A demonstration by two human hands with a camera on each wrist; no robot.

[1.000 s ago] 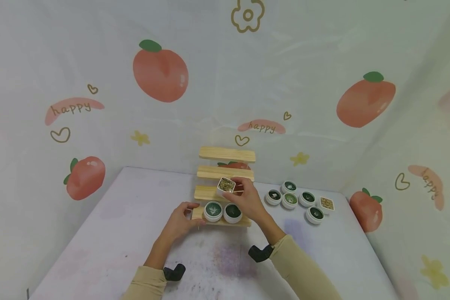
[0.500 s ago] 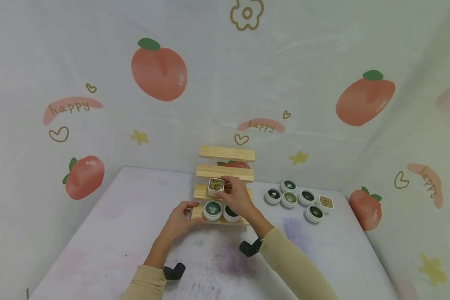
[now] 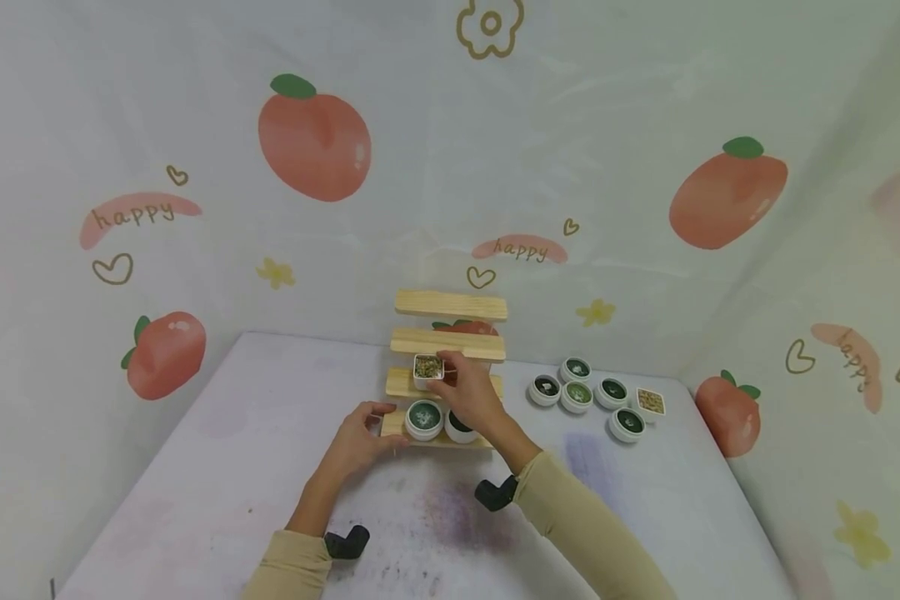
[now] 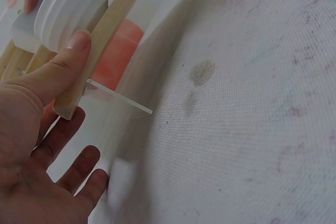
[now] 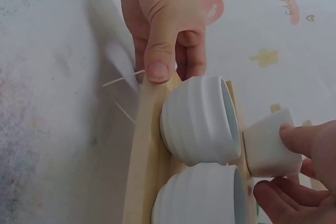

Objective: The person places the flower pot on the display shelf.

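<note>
A stepped wooden shelf stand [image 3: 448, 344] with clear side supports stands at the middle of the table. My left hand [image 3: 360, 440] pinches the left end of its lowest board, thumb on top and index finger underneath in the left wrist view. My right hand [image 3: 476, 396] grips a small square white pot [image 5: 268, 145] filled with tan-green granules, right at the second board from the bottom, left of centre. Two round ribbed white pots [image 3: 423, 421] with dark green tops sit side by side on the lowest board. My right hand partly covers the right one in the head view.
Right of the stand is a group of several round white pots [image 3: 577, 397] with green or dark tops. A square pot [image 3: 650, 402] of granules stands at their right edge. A fruit-printed cloth [image 3: 390, 242] hangs behind the table [image 3: 292, 500].
My right hand has carried the square pot left and down onto the second board's level, now overlapping the right round pot. The left hand keeps its hold on the lowest board.
</note>
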